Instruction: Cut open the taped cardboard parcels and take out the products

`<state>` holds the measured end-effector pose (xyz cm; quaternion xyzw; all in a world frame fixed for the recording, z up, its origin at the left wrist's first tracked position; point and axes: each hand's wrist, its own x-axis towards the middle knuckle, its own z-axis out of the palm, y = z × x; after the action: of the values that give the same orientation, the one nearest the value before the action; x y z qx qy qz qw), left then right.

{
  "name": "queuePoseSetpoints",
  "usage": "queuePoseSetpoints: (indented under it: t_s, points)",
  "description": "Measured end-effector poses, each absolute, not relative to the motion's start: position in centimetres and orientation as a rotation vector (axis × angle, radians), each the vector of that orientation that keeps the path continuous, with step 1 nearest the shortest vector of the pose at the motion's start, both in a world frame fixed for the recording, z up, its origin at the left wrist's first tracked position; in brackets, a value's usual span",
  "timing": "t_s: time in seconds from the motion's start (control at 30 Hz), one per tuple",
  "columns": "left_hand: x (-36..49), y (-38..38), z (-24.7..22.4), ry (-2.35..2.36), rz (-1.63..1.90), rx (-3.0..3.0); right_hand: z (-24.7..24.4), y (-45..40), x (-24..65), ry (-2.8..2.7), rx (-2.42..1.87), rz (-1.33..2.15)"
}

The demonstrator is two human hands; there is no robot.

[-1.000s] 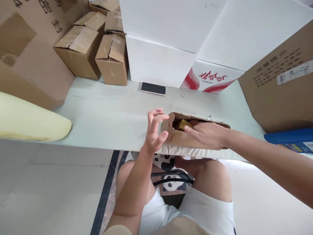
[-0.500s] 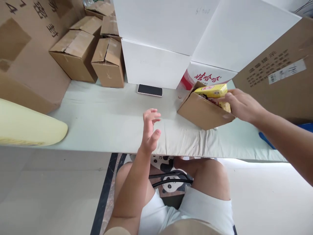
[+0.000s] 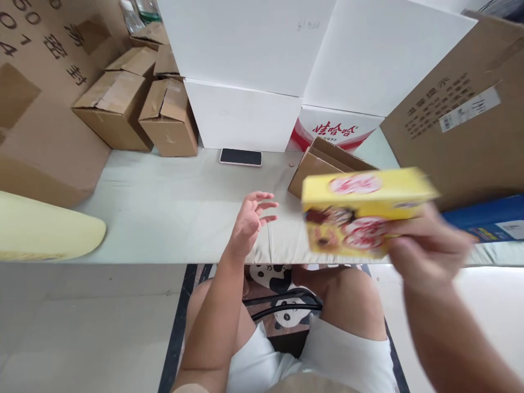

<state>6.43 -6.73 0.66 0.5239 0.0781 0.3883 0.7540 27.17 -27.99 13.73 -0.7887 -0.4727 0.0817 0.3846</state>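
Note:
A yellow box with red lettering (image 3: 347,215) is gripped at its right end by my right hand (image 3: 429,245), slightly blurred. It is raised above the table's front part and hides much of an open brown carton (image 3: 313,172) behind it. My left hand (image 3: 251,218) hovers over the middle of the table (image 3: 164,207), its fingers apart and nothing in them. Beyond that hand, a phone (image 3: 240,158) lies flat near the white boxes.
White boxes (image 3: 245,114) stand along the back, one with red print (image 3: 335,128). Small brown cartons (image 3: 170,120) sit at back left, near a large carton (image 3: 53,136). A pale yellow object (image 3: 45,226) lies at left. At right are a large carton (image 3: 458,125) and a blue item (image 3: 487,218).
My right hand has lifted the yellow box out of the brown carton and brought it nearer. My left hand has turned slightly, still apart from everything. The view has shifted a little.

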Motion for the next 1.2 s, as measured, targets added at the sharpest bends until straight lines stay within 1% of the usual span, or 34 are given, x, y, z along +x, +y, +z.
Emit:
queuePoseSetpoints:
  t_s: [0.03, 0.07, 0.17, 0.23, 0.3, 0.37, 0.43, 0.57, 0.67, 0.77, 0.9, 1.0, 1.07, 1.2]
  points:
    - [6.2, -6.7, 1.0, 0.150, 0.765, 1.142, 11.4, -27.5, 25.5, -1.197, -1.833, 0.236]
    - [5.8, -6.5, 1.4, 0.138, 0.670, 1.175, 9.2, -26.9, 24.0, -1.234, -1.689, 0.342]
    - [5.1, -6.0, 2.4, 0.211, 0.354, 1.419, 4.1, -25.1, 21.0, -1.415, -1.523, 0.662]
    - [4.9, -5.7, 2.9, 0.294, 0.134, 1.590, 2.3, -24.5, 20.5, -1.501, -1.514, 0.774]
    - [5.1, -5.7, 3.2, 0.344, -0.056, 1.675, 1.6, -24.3, 21.0, -1.516, -1.522, 0.828]
    - [5.3, -5.8, 3.3, 0.413, -0.153, 1.692, 1.6, -24.4, 21.9, -1.461, -1.548, 0.851]
    - [5.3, -5.8, 3.0, 0.502, -0.106, 1.646, 1.7, -24.8, 23.1, -1.343, -1.622, 0.836]
    - [5.3, -5.4, 1.9, 0.597, 0.245, 1.317, 1.6, -25.7, 24.7, -1.141, -1.828, 0.773]
    - [5.5, -5.4, 1.3, 0.684, 0.434, 1.084, 0.8, -25.8, 24.1, -1.094, -1.681, 0.982]
    - [5.1, -6.6, 1.3, 0.769, 0.474, 1.028, 0.4, -25.5, 22.4, -0.948, -1.504, 1.167]
    - [3.0, -9.1, 2.9, 0.880, 0.344, 1.232, 2.1, -24.9, 21.1, -0.689, -1.574, 1.121]
    - [2.9, -8.9, 5.9, 0.945, 0.376, 1.465, 5.6, -22.3, 21.9, -0.609, -1.569, 1.104]
    - [4.3, -6.8, 8.8, 0.951, 0.477, 1.532, 8.9, -18.9, 23.0, -0.587, -1.567, 1.102]
    - [8.4, 0.5, 15.3, 0.886, 0.691, 1.571, 16.4, -10.3, 25.5, -0.518, -1.574, 1.110]
